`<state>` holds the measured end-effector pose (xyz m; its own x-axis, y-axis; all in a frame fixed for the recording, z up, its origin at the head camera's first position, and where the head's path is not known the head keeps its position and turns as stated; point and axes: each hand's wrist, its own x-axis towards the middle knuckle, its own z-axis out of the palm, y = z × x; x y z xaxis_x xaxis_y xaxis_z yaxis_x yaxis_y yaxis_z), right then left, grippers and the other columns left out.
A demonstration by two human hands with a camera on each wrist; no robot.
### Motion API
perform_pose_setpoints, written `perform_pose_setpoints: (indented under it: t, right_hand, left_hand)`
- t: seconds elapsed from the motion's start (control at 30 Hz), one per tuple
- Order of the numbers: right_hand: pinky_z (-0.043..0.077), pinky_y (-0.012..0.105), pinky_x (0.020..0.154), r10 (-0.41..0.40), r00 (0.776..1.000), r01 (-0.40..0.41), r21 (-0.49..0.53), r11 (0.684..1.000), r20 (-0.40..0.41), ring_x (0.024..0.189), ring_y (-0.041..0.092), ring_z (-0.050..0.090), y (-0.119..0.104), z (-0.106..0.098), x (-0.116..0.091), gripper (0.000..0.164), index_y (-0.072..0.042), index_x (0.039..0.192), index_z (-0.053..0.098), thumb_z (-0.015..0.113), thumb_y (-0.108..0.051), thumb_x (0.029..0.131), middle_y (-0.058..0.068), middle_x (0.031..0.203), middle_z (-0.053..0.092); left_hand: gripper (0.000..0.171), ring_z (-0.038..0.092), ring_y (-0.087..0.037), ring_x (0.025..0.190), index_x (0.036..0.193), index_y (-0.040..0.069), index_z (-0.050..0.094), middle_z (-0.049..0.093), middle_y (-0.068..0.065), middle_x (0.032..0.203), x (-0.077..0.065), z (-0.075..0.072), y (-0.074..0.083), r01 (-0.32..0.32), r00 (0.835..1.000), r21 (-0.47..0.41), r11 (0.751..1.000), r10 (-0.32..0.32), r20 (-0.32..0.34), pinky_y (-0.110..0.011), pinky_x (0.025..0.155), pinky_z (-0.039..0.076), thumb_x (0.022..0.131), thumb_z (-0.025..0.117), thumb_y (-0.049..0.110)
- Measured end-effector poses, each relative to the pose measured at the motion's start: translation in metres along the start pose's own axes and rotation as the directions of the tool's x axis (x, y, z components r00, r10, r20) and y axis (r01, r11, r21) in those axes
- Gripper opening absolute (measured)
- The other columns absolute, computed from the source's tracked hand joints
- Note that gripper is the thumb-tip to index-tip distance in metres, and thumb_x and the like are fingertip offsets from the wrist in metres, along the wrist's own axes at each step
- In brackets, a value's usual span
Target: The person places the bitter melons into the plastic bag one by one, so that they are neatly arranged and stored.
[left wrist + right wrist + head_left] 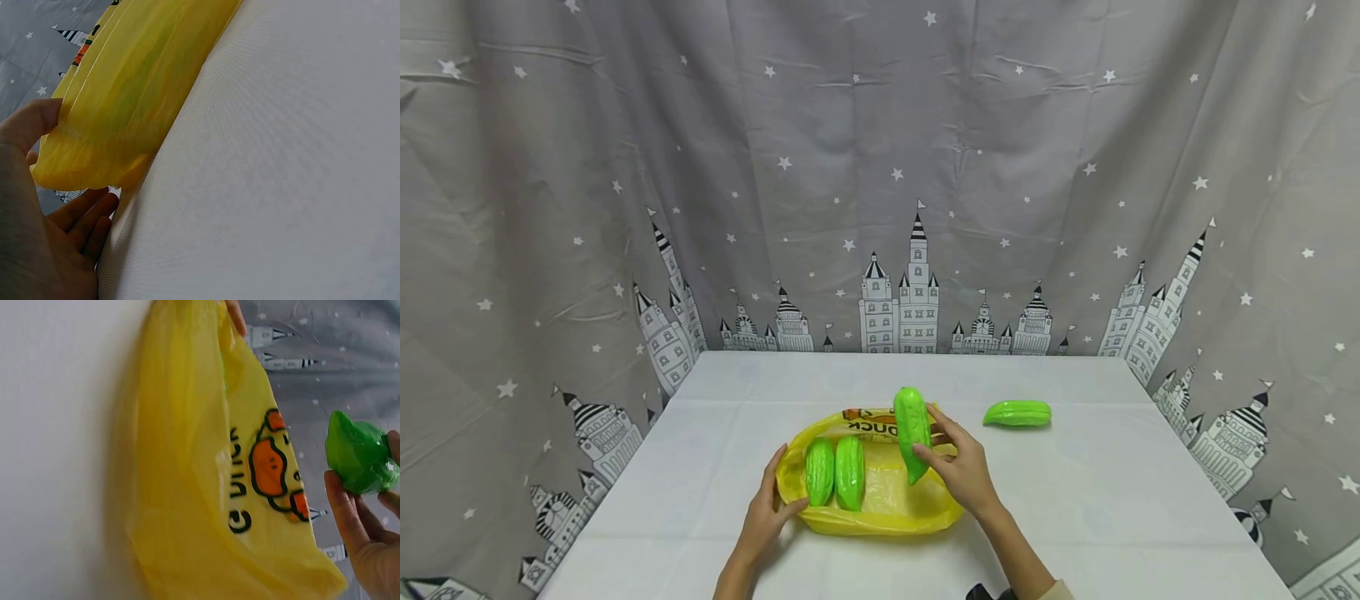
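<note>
A yellow plastic bag (pixel 880 523) lies open on the white table, its mouth spread wide. Two bright green, ridged bitter melons (pixel 819 472) (pixel 850 472) lie side by side in its left part. My left hand (pixel 765 512) holds the bag's left end, with the thumb at the rim; in the left wrist view its other fingers (pixel 94 215) are by the bag's underside. Above the bag's right part, my right hand (pixel 961 464) grips another bitter melon (pixel 912 425) between thumb and fingers, roughly upright. That melon (pixel 359 453) is clear of the bag in the right wrist view.
One more green bitter melon (pixel 1018 413) lies on the table (pixel 1112 483), right of and behind the bag. A grey curtain (pixel 880 125) printed with stars and castles hangs behind the table and along its sides. A dark object (pixel 981 592) shows at the bottom edge near the right forearm.
</note>
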<state>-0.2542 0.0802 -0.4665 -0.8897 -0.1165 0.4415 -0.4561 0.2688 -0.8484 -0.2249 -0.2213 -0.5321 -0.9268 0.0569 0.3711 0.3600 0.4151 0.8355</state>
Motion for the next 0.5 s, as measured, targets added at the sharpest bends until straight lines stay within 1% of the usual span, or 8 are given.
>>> perform_pose_setpoints:
  t: [0.13,0.23,0.3,0.5]
  right_hand:
    - [0.054,0.023,0.064,0.028,1.000,-0.028,0.004,1.000,0.005,0.086,0.031,0.060,-0.021,0.005,-0.003,0.058,0.000,0.134,0.046,0.070,-0.009,0.081,0.018,0.100,0.060]
    - [0.053,0.022,0.062,0.058,0.998,-0.058,0.002,0.998,0.004,0.085,0.030,0.060,-0.029,0.009,-0.005,0.056,0.002,0.133,0.047,0.069,-0.009,0.082,0.018,0.099,0.061]
    - [0.053,0.022,0.060,0.077,0.997,-0.077,0.000,0.997,-0.004,0.085,0.031,0.060,-0.023,0.014,-0.006,0.057,0.002,0.133,0.047,0.069,-0.010,0.082,0.019,0.099,0.061]
    - [0.053,0.021,0.058,0.119,0.993,-0.119,0.002,0.993,-0.012,0.084,0.026,0.061,0.011,0.026,-0.009,0.061,-0.003,0.135,0.046,0.070,-0.021,0.082,0.015,0.100,0.061]
  left_hand:
    - [0.081,0.033,-0.046,0.124,0.144,-0.004,0.020,0.027,-0.033,0.140,0.001,0.000,0.000,0.001,1.000,-0.007,1.000,-0.001,0.002,-0.005,0.094,0.023,0.079,0.069,0.003]
    - [0.081,0.033,-0.046,0.124,0.144,-0.004,0.020,0.027,-0.033,0.140,0.001,0.000,0.000,-0.001,1.000,-0.010,1.000,0.001,0.002,-0.006,0.094,0.023,0.079,0.069,0.003]
    - [0.082,0.033,-0.045,0.124,0.144,-0.003,0.020,0.027,-0.033,0.141,0.001,0.000,-0.001,-0.002,1.000,-0.010,1.000,0.002,0.001,-0.006,0.094,0.022,0.079,0.069,0.003]
    - [0.081,0.033,-0.044,0.125,0.143,-0.004,0.021,0.028,-0.032,0.141,0.000,0.000,-0.001,-0.005,1.000,-0.003,1.000,0.005,-0.004,-0.005,0.094,0.021,0.079,0.070,0.003]
